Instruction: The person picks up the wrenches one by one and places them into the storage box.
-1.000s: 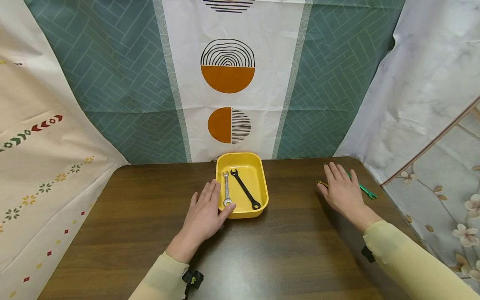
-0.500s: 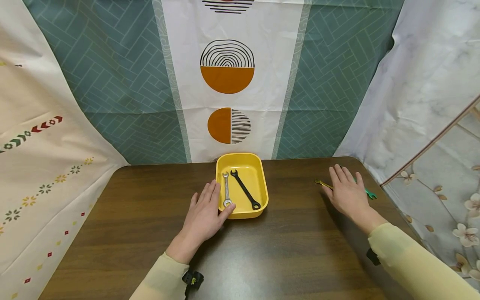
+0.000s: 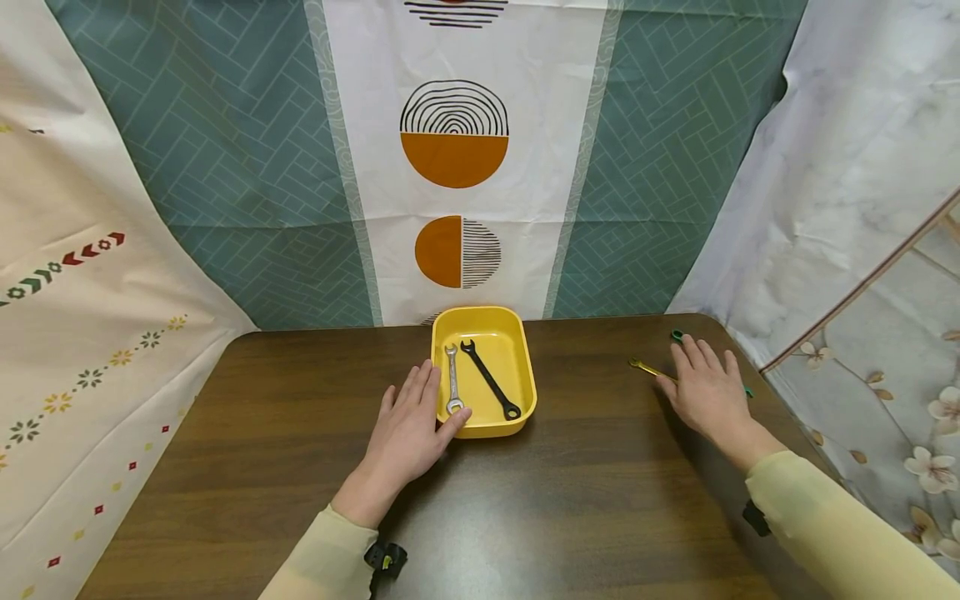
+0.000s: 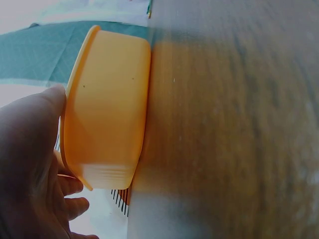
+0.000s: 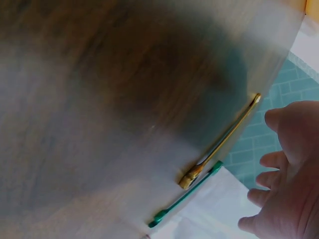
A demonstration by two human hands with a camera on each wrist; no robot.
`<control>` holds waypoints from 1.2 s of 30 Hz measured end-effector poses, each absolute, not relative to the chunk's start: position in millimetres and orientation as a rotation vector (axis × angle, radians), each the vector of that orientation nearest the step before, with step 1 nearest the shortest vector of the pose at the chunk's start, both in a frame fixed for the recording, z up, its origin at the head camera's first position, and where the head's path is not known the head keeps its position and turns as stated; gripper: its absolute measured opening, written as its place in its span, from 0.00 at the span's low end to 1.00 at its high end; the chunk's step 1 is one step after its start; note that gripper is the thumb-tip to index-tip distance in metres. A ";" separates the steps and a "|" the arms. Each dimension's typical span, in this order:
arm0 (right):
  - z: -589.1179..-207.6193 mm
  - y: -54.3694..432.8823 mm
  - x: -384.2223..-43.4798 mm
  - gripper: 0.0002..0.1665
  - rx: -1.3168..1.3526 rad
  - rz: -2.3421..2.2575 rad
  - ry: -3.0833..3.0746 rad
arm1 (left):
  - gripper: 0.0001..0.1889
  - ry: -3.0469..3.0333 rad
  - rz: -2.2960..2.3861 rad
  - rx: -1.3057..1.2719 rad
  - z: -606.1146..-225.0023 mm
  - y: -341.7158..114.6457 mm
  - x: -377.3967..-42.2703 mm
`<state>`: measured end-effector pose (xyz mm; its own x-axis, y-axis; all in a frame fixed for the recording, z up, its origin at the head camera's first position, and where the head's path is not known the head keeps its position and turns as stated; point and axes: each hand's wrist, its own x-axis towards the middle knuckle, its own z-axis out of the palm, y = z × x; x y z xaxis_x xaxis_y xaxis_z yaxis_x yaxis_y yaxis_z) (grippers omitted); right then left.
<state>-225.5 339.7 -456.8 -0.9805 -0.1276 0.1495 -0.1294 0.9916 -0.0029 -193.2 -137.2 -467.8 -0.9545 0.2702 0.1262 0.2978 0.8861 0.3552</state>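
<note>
My left hand [image 3: 405, 433] touches the left near corner of a yellow tray [image 3: 501, 354], fingers straight along its side and thumb over the front rim. Inside that tray lie a small silver wrench [image 3: 453, 379] and a longer black wrench [image 3: 489, 377]. Over on the right, my right hand [image 3: 708, 396] hovers above the table with relaxed, spread fingers and holds nothing. Beneath it are a gold wrench [image 5: 224, 139] and a green wrench [image 5: 187, 196], lying apart on the tabletop. In the head view the hand hides part of both.
The dark wooden table [image 3: 570, 500] ends at a back edge against a patterned curtain [image 3: 637, 167]. A pale floral cloth [image 3: 885, 400] borders the right side, and a cream cloth [image 3: 97, 358] hangs at the left.
My right hand has drifted right and slightly nearer, uncovering more of the gold wrench and the far end of the green one. The left hand and tray stay put.
</note>
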 end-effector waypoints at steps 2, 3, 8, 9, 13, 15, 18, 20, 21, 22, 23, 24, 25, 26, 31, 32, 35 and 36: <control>-457.2 341.5 -224.5 0.41 0.191 0.021 -2.983 | 0.51 -2.978 -0.581 -0.449 -467.8 -137.3 -193.1; -457.5 342.4 -224.0 0.41 0.190 0.023 -2.980 | 0.51 -2.978 -0.581 -0.449 -467.8 -137.4 -193.1; -459.5 346.0 -221.5 0.39 0.192 0.028 -2.958 | 0.51 -2.980 -0.585 -0.447 -467.6 -137.6 -192.9; -460.1 346.6 -221.2 0.39 0.192 0.026 -2.957 | 0.51 -2.980 -0.585 -0.448 -467.6 -137.6 -192.8; -462.0 348.8 -220.3 0.38 0.196 0.013 -2.951 | 0.51 -2.977 -0.583 -0.449 -467.9 -137.5 -192.9; -463.1 350.0 -220.1 0.37 0.198 0.010 -2.949 | 0.51 -2.975 -0.582 -0.450 -468.1 -137.4 -192.8; -465.0 352.1 -220.2 0.36 0.203 0.010 -2.953 | 0.50 -2.972 -0.582 -0.450 -468.2 -137.2 -192.9; -466.1 353.7 -220.5 0.35 0.204 0.009 -2.958 | 0.50 -2.968 -0.582 -0.452 -468.3 -137.0 -193.0; -466.5 354.5 -220.6 0.34 0.206 0.005 -2.961 | 0.50 -2.967 -0.582 -0.452 -468.2 -136.9 -193.1; -467.0 355.0 -220.6 0.34 0.209 0.001 -2.964 | 0.50 -2.968 -0.582 -0.451 -468.2 -136.9 -193.0; -467.4 355.5 -220.7 0.33 0.212 -0.003 -2.966 | 0.50 -2.968 -0.582 -0.451 -468.2 -137.0 -192.9; -467.5 355.8 -220.6 0.32 0.214 -0.006 -2.970 | 0.50 -2.970 -0.584 -0.450 -468.0 -137.0 -192.7; -467.7 356.0 -220.4 0.32 0.216 -0.010 -2.974 | 0.50 -2.971 -0.584 -0.449 -467.8 -137.1 -192.5; -467.7 356.3 -220.2 0.32 0.218 -0.013 -2.978 | 0.51 -2.973 -0.585 -0.449 -467.7 -137.1 -192.4; -468.3 357.2 -219.4 0.30 0.230 -0.014 -2.978 | 0.51 -2.979 -0.584 -0.441 -467.2 -136.9 -192.5; -468.5 357.5 -219.3 0.29 0.234 -0.014 -2.976 | 0.51 -2.979 -0.581 -0.441 -467.2 -136.9 -192.6; -469.3 357.8 -219.6 0.26 0.241 -0.017 -2.965 | 0.51 -2.980 -0.580 -0.441 -467.2 -136.9 -192.8; -469.7 358.0 -220.0 0.25 0.242 -0.017 -2.962 | 0.51 -2.981 -0.581 -0.440 -467.2 -137.0 -192.8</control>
